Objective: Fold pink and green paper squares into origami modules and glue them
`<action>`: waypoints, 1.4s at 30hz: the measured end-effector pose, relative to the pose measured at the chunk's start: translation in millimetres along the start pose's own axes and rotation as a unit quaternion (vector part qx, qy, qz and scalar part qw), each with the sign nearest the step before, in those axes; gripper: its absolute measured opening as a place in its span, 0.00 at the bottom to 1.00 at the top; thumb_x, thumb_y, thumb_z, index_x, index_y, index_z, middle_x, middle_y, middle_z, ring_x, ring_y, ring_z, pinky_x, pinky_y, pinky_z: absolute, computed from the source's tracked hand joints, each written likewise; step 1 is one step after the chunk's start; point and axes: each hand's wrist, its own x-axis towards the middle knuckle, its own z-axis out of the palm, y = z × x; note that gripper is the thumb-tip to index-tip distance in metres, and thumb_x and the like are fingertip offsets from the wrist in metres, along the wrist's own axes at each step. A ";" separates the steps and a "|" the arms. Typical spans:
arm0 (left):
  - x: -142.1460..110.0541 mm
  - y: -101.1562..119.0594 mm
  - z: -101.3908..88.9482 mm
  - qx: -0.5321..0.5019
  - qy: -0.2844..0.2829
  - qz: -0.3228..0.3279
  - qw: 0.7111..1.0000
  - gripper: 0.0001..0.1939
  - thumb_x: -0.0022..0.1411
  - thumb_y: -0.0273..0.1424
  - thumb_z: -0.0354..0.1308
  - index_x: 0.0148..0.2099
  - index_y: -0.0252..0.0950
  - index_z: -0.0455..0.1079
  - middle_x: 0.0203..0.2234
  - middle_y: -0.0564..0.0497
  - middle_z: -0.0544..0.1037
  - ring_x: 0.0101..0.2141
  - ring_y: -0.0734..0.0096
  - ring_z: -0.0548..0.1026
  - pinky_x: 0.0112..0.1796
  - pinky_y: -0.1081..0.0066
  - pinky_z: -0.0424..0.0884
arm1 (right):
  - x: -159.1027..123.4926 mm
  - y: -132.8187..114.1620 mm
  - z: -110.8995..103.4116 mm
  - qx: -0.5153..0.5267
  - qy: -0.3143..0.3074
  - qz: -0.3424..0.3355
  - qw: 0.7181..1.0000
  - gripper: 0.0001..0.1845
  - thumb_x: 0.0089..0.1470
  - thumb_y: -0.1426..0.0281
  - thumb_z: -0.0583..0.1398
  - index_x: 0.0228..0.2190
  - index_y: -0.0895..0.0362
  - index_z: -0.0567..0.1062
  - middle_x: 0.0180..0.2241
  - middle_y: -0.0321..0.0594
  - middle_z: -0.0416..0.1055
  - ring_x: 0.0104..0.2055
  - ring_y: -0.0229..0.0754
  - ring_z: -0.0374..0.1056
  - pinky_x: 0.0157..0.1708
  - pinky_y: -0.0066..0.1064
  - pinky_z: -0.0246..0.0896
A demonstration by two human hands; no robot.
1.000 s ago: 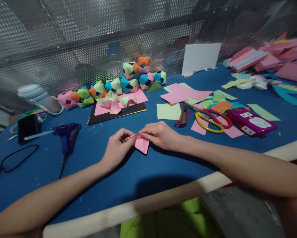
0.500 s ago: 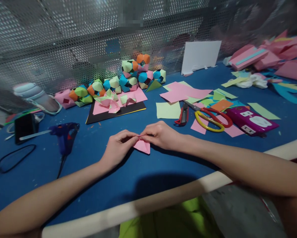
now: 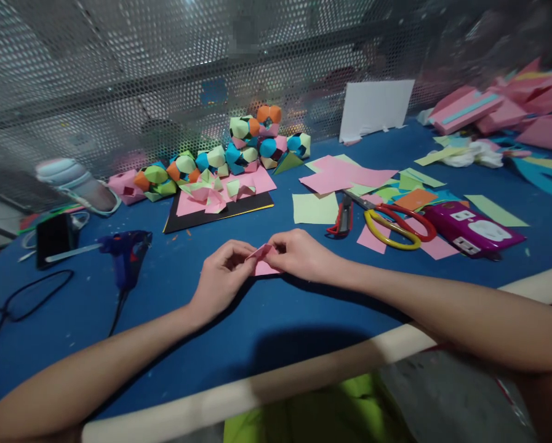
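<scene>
A small folded piece of pink paper is pinched between my two hands, just above the blue table. My left hand grips its left side between thumb and fingers. On the other side my right hand pinches its right edge. The paper shows a raised peak at the top and a straight lower edge; its outer corners are hidden by my fingers. A pale green paper square and a red utility knife lie a little beyond my right hand.
Scissors and a purple packet lie at right among paper pieces. A glue gun, phone and bottle are at left. Folded paper balls line the back, behind a black sheet. A white board stands behind.
The pink paper has turned in my fingers: its pointed lower flap no longer hangs down, and a peak now shows on top. Both hands keep their hold. The view has shifted slightly.
</scene>
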 end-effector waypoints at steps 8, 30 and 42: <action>-0.8 4.4 2.5 -0.017 -0.041 -0.065 0.997 0.10 0.53 0.32 0.59 0.25 0.36 0.62 0.31 0.50 0.77 0.28 0.73 0.71 0.27 0.73 0.63 | -1.9 -1.5 4.4 -0.058 -0.013 -0.040 0.997 0.04 0.46 0.76 0.58 0.21 0.60 0.71 0.18 0.31 0.61 0.22 0.31 0.50 0.23 0.25 0.42; 2.5 3.4 1.8 -0.047 -0.052 -0.127 0.990 0.10 0.49 0.29 0.59 0.23 0.35 0.60 0.19 0.58 0.65 0.21 0.80 0.59 0.23 0.77 0.56 | -2.5 2.9 8.9 0.037 0.059 -0.194 0.979 0.09 0.53 0.77 0.57 0.28 0.61 0.79 0.24 0.38 0.70 0.27 0.33 0.65 0.28 0.24 0.56; 3.1 2.5 1.3 -0.031 -0.073 -0.110 0.991 0.08 0.44 0.25 0.56 0.22 0.36 0.58 0.16 0.60 0.60 0.20 0.80 0.57 0.22 0.77 0.53 | -4.0 -0.1 6.5 0.095 0.035 -0.193 0.976 0.10 0.54 0.74 0.58 0.25 0.61 0.77 0.24 0.37 0.69 0.27 0.33 0.65 0.29 0.24 0.58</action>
